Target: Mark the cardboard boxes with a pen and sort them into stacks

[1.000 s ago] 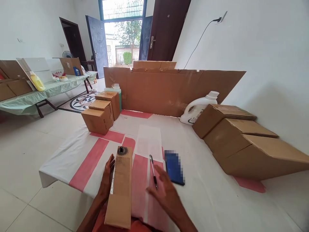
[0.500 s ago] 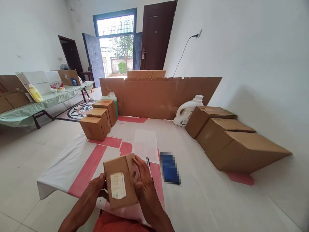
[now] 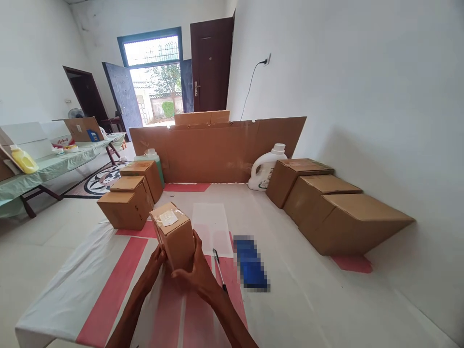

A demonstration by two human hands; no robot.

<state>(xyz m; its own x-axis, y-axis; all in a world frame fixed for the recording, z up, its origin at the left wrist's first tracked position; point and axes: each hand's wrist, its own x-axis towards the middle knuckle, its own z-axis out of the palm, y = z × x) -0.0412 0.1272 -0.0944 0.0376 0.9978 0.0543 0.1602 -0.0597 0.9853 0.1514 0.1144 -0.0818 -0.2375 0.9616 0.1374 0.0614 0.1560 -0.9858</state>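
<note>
A small cardboard box (image 3: 180,246) is held between my two hands over the cloth-covered table (image 3: 290,270). A pale label (image 3: 168,218) shows on its upper face. My left hand (image 3: 158,261) presses the box's left side, its fingers partly hidden behind it. On the right side and near lower edge, my right hand (image 3: 197,268) grips with the thumb across the front. A pen (image 3: 219,270) lies on the cloth just right of my right hand. Beyond the box a white sheet of paper (image 3: 212,217) lies flat. Right of the pen is a blurred-out blue item (image 3: 252,263).
Cardboard boxes stand at the left (image 3: 125,210) and right (image 3: 362,227) of the table. A white jug (image 3: 266,169) and a green-liquid bottle (image 3: 158,166) stand near the upright cardboard panel (image 3: 213,152). Another table (image 3: 72,162) at far left holds a yellow bottle (image 3: 23,159).
Both hands have carried the box forward, away from my body, and turned it so the label now faces up. The view has shifted right.
</note>
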